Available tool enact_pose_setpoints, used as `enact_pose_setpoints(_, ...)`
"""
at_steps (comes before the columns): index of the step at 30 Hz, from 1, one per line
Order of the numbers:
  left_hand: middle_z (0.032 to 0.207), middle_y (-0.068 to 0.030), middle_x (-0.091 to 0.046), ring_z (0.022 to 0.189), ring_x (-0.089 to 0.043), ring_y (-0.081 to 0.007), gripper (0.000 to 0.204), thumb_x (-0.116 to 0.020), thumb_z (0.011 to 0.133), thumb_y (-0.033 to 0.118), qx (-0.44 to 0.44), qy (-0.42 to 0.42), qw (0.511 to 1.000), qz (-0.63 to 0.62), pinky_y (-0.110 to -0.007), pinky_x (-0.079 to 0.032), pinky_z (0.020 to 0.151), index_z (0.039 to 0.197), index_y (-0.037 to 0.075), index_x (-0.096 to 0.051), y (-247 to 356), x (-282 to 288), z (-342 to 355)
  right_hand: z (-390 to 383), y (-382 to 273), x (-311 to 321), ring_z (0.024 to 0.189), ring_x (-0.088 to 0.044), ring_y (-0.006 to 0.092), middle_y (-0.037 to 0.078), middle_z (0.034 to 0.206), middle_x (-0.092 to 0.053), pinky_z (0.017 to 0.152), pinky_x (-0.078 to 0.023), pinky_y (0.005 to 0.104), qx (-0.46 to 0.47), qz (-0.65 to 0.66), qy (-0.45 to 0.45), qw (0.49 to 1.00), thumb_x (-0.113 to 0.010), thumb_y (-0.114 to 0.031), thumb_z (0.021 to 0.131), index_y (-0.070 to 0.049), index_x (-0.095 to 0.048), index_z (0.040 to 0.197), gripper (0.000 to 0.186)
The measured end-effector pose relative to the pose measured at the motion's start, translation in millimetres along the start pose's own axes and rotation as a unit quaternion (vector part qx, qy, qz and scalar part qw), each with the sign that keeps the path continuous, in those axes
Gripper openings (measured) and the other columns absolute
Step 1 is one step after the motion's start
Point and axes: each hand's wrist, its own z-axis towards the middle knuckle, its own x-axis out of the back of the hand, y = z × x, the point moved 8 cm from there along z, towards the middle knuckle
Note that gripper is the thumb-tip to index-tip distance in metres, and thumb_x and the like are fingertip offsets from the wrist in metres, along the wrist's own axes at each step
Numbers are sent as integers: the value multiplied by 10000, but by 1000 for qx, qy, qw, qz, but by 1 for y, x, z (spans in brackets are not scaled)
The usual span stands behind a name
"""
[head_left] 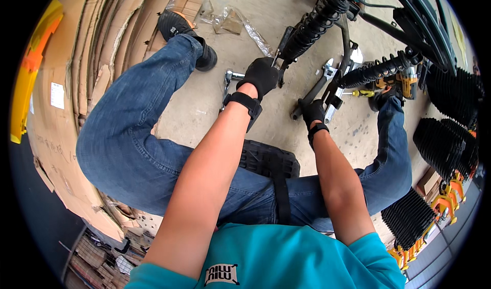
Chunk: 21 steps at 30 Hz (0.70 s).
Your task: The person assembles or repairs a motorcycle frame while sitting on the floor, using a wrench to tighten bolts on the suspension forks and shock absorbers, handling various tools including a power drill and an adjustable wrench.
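Observation:
My left hand (260, 76), in a black glove, is closed at the lower end of a black coil-spring shock absorber (312, 28). A thin metal piece shows beside its fingertips, too small to name. My right hand (313, 113), also gloved, is closed over the dark handle of an adjustable wrench (318, 87) with a silver head; its fingers are partly hidden. Just beside it lies a silver bar-shaped tool (333, 109). A second shock absorber (376, 70) slants to the right, joined to the black vehicle frame (427, 25).
A ratchet wrench (228, 84) rests on the concrete floor left of my left hand. Near my right foot are a yellow-handled screwdriver (360, 92) and a yellow-black power drill (407, 83). Flattened cardboard (56, 110) lines the left; black ribbed parts (442, 146) stack on the right.

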Motion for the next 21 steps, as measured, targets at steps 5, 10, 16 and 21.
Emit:
enact_pose_setpoints(5,788,-188,-619,714,-587,-307,242,-516,769,113,31,34,999,1,-395,-477,643,952,5,-631,9,9,-13,-10,-10,-6,1016,-597,401,264,1075,-600,857,-504,440,-35,-10,15,999,-774,-314,688,22,-415,1245,742)
enact_pose_setpoints(10,882,-266,-628,863,-589,-448,215,-497,778,148,32,68,997,-17,-479,-474,767,868,1,-627,17,14,-17,-9,-20,-16,910,-624,414,313,987,-603,775,-514,425,-34,82,11,996,-741,-259,629,117,-397,1145,726)
enact_pose_setpoints(16,738,-126,-603,602,-554,-225,174,-500,808,113,81,64,988,-114,-334,-463,554,879,13,-623,6,10,-14,-38,-4,-53,676,-618,279,193,813,-581,530,-482,401,-151,271,-67,948,-649,-164,722,92,-402,1012,458)
enact_pose_setpoints(21,683,-40,-578,501,-511,-116,152,-521,877,165,156,40,953,-258,-255,-439,467,887,37,-603,3,10,-30,-68,-55,-1,423,-466,173,44,561,-476,398,-370,327,-85,449,-132,879,-647,-157,807,-9,-527,793,191)
